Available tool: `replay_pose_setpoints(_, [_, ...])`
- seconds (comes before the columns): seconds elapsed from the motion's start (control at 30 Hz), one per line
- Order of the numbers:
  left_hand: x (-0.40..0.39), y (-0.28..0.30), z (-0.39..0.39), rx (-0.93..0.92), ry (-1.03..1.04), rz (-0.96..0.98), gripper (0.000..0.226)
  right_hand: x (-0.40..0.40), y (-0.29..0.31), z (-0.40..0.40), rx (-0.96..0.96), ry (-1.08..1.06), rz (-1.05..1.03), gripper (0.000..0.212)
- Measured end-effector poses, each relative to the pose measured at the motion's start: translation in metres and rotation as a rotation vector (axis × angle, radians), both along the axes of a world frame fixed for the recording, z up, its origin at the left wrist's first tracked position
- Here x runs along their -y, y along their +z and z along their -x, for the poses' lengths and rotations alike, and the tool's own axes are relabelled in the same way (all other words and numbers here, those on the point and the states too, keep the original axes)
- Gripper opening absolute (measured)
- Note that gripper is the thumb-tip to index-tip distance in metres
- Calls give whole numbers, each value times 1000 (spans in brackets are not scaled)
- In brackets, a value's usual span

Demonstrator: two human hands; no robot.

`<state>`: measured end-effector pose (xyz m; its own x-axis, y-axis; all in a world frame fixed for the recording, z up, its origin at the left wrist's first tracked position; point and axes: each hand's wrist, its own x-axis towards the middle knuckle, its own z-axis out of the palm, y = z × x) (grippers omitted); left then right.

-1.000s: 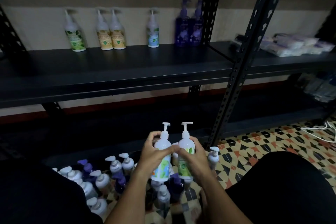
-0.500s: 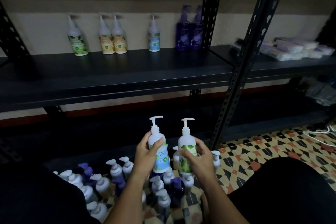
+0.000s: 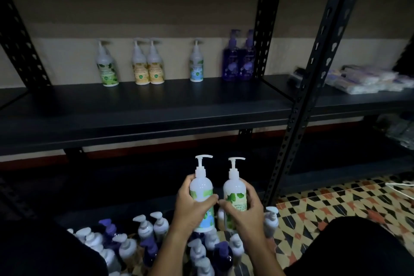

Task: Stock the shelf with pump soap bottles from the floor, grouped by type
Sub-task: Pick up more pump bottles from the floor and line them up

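Note:
My left hand [image 3: 192, 208] grips a white pump bottle with a blue-and-green label [image 3: 201, 188], held upright. Right beside it, my right hand [image 3: 244, 213] grips a white pump bottle with a green leaf label [image 3: 234, 192]. Both are raised above a cluster of white and purple pump bottles on the floor [image 3: 145, 244]. On the dark shelf [image 3: 143, 105] stand a green-label bottle [image 3: 107, 67], two yellow-label bottles [image 3: 147, 67], a blue-label bottle [image 3: 196, 65] and two purple bottles [image 3: 239, 58], all along the back wall.
A black perforated upright [image 3: 302, 107] rises at the shelf's front right corner. Wrapped packs [image 3: 367, 78] lie on the neighbouring shelf to the right. Patterned floor tiles [image 3: 324, 204] spread to the right, and my dark-clothed knees [image 3: 358, 248] frame the bottles.
Both hands have lifted the two bottles a little higher and held them side by side; the view has tilted down slightly, so the shelf sits lower in frame.

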<state>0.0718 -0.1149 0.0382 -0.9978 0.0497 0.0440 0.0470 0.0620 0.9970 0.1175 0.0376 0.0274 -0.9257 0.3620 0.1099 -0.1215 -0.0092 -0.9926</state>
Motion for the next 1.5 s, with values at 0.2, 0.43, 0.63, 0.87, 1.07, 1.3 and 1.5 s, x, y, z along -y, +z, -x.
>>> replay_pose_setpoints(0.2, [2, 36, 22, -102, 16, 24, 42, 14, 30, 25, -74, -52, 6, 63])
replay_pose_setpoints(0.43, [11, 107, 64, -273, 51, -33, 40, 25, 102, 73, -233, -11, 3, 48])
replay_pose_setpoints(0.63, [17, 173, 107, -435, 79, -83, 49, 26, 162, 125, -412, -36, -15, 63])
replay_pose_setpoints(0.87, [25, 204, 165, -485, 102, -26, 47, 15, 190, 200, -433, -55, -26, 63])
replay_pose_setpoints(1.07, [24, 196, 204, -458, 97, 7, 55, 10, 193, 241, -394, -41, -36, 60])
replay_pose_setpoints(1.3, [20, 183, 234, -472, 52, 17, 59, 6, 192, 274, -301, -42, -12, 60])
replay_pose_setpoints(1.5, [35, 172, 233, -433, -21, 78, 93, 0, 193, 287, -296, -80, -3, 54])
